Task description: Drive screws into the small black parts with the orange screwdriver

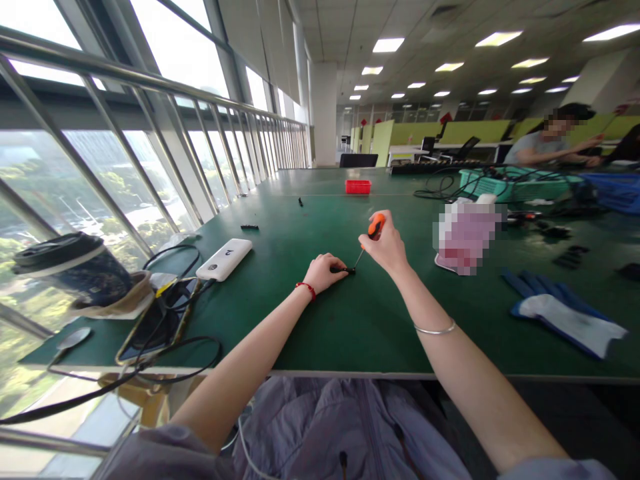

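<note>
My right hand [389, 247] is closed round the orange and black handle of a screwdriver [376, 227]. The thin metal shaft slants down and to the left, its tip at a small black part [352, 271] on the green table. With its fingers pressed together, my left hand [325, 273] pins that part against the tabletop. Most of the part is hidden under the fingers, so its exact kind does not show.
A white power bank [225, 260], cables, a phone [159, 323] and a lidded cup [75, 270] lie left. Ahead sits a red box [358, 187]. Rightward are a glove [565, 317], a pink pouch [467, 237] and a green basket [520, 185]. Another person [550, 140] sits beyond.
</note>
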`<state>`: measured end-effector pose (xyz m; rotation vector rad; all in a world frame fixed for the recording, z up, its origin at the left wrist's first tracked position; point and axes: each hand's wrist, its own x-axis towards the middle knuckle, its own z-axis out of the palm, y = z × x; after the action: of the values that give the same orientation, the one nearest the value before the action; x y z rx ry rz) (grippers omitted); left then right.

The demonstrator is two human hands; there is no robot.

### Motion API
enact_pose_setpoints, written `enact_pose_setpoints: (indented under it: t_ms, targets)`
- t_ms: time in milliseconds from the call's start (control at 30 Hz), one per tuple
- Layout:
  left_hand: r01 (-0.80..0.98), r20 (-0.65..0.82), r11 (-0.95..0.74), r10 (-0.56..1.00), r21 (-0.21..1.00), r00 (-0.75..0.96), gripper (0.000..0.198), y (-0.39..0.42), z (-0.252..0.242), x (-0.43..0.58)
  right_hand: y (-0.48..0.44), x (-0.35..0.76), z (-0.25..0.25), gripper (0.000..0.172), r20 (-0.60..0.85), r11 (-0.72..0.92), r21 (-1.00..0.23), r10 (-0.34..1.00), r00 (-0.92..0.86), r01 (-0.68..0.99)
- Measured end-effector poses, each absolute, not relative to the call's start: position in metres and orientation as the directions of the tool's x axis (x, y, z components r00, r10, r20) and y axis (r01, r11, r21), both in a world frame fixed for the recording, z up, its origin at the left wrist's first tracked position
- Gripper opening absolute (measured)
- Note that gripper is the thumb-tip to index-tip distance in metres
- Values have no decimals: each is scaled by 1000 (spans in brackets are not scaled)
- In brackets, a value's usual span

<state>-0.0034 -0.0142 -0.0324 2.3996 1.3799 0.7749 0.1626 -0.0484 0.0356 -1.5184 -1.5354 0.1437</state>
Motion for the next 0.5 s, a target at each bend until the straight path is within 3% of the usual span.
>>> enact_pose_setpoints:
  t_ms: [200, 367, 500]
  targets:
    - [711, 315, -514, 857, 479, 408, 15, -13, -34, -4, -46, 163, 33, 20, 582, 270, -610, 791, 190, 745]
    - [720, 311, -510, 859, 471, 406, 16, -13, -34, -4, -50, 160, 34, 33, 567, 284, -596, 811, 143, 751]
    - [716, 318, -519, 854, 466, 412, 17, -13, -35, -4, -49, 159, 33, 33, 574, 251, -560, 805, 152, 789]
